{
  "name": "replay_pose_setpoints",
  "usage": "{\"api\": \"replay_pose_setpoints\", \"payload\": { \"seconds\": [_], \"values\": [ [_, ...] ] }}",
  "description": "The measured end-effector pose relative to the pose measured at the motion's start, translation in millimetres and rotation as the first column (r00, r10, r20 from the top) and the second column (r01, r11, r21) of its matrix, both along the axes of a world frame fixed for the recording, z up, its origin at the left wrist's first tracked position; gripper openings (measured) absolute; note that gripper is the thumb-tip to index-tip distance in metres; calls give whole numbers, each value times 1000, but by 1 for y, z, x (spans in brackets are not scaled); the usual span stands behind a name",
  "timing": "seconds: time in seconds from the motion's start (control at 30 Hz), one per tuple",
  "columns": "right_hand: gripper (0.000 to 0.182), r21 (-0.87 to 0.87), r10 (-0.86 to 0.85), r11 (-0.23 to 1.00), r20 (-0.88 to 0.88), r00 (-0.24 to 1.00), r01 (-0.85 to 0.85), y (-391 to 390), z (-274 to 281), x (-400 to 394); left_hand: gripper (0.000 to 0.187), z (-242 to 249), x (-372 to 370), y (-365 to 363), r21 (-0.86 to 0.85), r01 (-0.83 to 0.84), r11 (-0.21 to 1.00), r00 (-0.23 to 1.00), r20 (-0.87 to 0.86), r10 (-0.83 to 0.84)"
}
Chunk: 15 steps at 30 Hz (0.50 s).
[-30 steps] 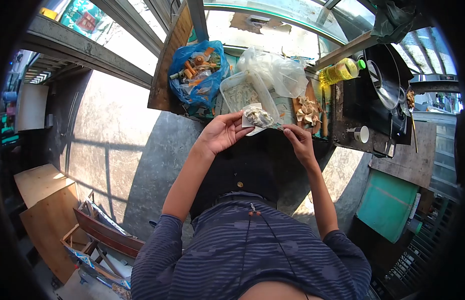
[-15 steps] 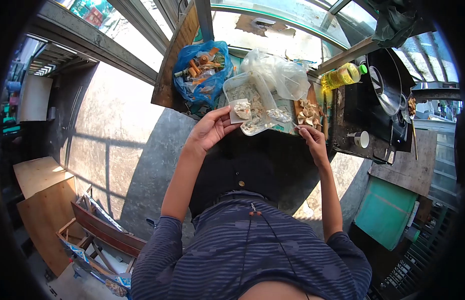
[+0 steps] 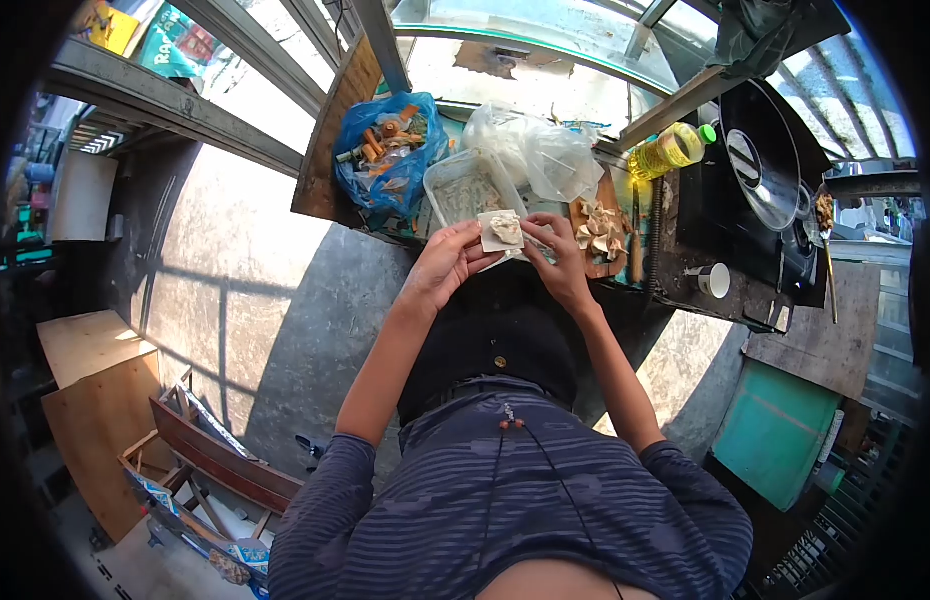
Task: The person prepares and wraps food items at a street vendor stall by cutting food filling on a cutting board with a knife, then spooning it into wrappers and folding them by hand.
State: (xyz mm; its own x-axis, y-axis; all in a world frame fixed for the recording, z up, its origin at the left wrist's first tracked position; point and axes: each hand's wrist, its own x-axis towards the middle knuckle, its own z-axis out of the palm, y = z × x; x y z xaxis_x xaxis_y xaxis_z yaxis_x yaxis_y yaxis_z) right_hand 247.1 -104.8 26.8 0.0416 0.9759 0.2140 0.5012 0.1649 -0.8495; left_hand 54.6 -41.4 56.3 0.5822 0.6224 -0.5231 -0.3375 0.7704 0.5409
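My left hand (image 3: 445, 266) pinches the left edge of a square, off-white wonton wrapper (image 3: 489, 240). A pale lump of filling (image 3: 506, 228) sits on the wrapper. At its right edge, my right hand (image 3: 561, 264) has its fingertips closed on the wrapper. No spoon shows in the right hand. Just beyond both hands is a clear plastic container (image 3: 437, 195) smeared with filling; its near part is hidden by the hands and wrapper.
A blue bag of scraps (image 3: 357, 180) stands left of the container, clear plastic bags (image 3: 560, 165) behind it. To the right are a wooden board with folded pale pieces (image 3: 597, 232), a yellow oil bottle (image 3: 675, 152), a paper cup (image 3: 713, 280) and a black wok (image 3: 780, 180).
My right hand has moved left to the wrapper, and the small filling-laden utensil it held no longer shows. My left hand has brought the wrapper slightly right and nearer to me.
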Motion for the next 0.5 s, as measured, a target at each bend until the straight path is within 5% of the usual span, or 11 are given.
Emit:
{"api": "replay_pose_setpoints", "payload": {
  "seconds": [0.2, 0.4, 0.5],
  "values": [
    [36, -6, -46, 999, -183, 982, 45, -12, 1, 26, 35, 11, 41, -19, 178, 73, 981, 977, -209, -35],
    [32, 113, -51, 993, 68, 996, 43, -25, 22, 59, 36, 17, 79, -40, 286, 223, 932, 936, -331, -123],
    [27, 120, -54, 992, 50, 997, 47, -32, 20, 77, 37, 24, 95, -50, 280, 257, 925, 932, -324, -161]
  ]
}}
